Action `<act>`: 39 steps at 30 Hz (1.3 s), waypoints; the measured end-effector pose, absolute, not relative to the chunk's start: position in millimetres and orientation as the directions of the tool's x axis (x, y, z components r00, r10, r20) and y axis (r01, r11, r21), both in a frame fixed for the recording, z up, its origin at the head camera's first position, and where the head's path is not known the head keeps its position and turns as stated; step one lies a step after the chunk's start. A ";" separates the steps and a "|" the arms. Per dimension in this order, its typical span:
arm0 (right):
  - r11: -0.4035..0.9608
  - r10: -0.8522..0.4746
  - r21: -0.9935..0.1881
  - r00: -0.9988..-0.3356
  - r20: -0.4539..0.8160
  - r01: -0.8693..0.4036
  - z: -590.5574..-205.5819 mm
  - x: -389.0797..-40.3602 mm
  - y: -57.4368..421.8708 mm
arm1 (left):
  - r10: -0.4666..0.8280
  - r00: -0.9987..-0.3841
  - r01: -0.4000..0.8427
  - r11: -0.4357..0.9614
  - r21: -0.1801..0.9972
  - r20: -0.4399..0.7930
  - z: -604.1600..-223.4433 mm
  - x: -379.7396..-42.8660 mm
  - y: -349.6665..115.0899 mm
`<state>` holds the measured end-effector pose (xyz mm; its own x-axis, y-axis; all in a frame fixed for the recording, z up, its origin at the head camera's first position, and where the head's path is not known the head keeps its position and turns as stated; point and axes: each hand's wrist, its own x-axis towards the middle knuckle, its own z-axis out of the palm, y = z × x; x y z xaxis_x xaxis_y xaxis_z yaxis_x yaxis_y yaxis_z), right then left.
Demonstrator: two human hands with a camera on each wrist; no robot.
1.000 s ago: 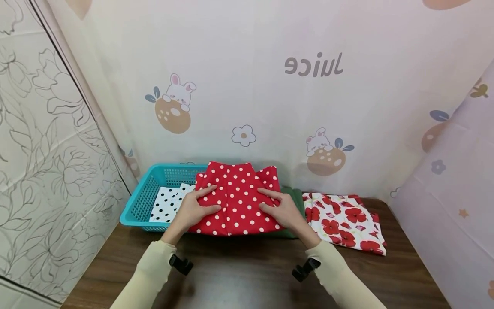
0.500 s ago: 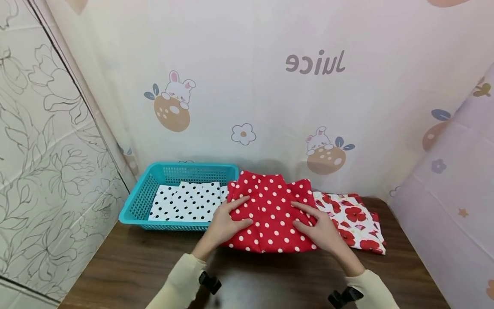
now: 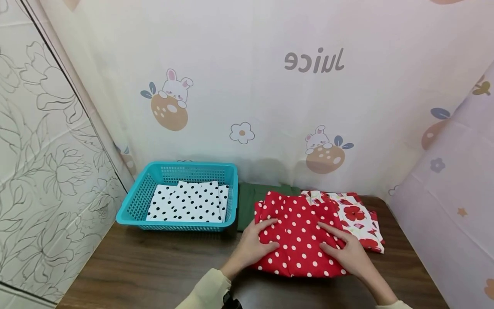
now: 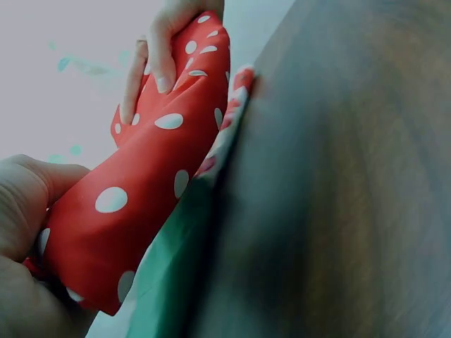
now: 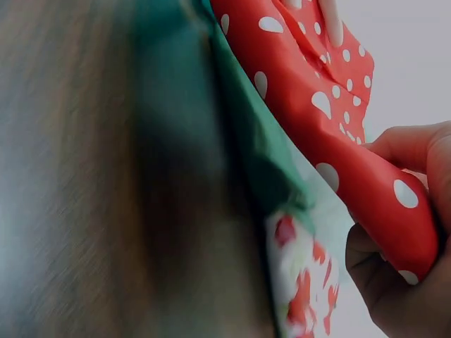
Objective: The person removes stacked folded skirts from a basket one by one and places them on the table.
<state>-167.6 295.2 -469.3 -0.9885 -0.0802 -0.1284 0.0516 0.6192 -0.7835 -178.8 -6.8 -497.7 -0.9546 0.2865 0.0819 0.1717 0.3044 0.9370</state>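
Observation:
Both hands hold a folded red cloth with white polka dots (image 3: 297,238), one at each side. My left hand (image 3: 250,245) grips its left side, thumb on top and other fingers underneath, as the left wrist view shows. On the right side my right hand (image 3: 347,254) pinches it the same way; in the right wrist view the thumb (image 5: 402,146) lies over the fabric. The bundle hangs raised above the table, overlapping a folded green cloth (image 3: 249,201) and a folded white cloth with red flowers (image 3: 355,216) behind it.
A turquoise plastic basket (image 3: 131,206) stands at the back left, holding white cloth with black dots (image 3: 197,201). Dark wooden tabletop (image 3: 154,262) spreads in front. Printed curtains (image 3: 247,86) close off the back and both sides.
Both hands have carried the red polka-dot cloth rightward and nearer the body, away from over the basket. The white dotted cloth and part of the green cloth have come into sight.

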 end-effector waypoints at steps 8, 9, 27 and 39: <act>0.647 -0.007 -0.745 -0.976 -0.216 0.161 -481.5 -147.3 334.7 | 0.335 -0.942 0.110 0.209 0.972 0.035 -512.2 -166.2 23.4; 0.651 0.005 -0.738 -0.974 -0.228 0.176 -482.5 -145.2 339.1 | 0.347 -0.937 0.108 0.197 0.975 0.034 -513.4 -165.2 26.6; 0.583 0.101 -0.700 -0.892 -0.441 0.413 -514.7 -117.0 403.3 | 0.519 -0.855 0.086 0.167 0.982 -0.014 -544.8 -143.4 70.5; 0.599 0.081 -0.646 -0.839 -0.539 0.473 -523.0 -106.9 442.7 | 0.631 -0.773 0.099 0.214 0.972 -0.060 -544.3 -143.1 92.9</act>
<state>-106.9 442.7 -523.0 -0.8387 0.0813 -0.5386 0.4730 0.5990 -0.6461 -143.1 92.9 -544.3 -0.7733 0.6312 -0.0600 0.0989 0.2135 0.9719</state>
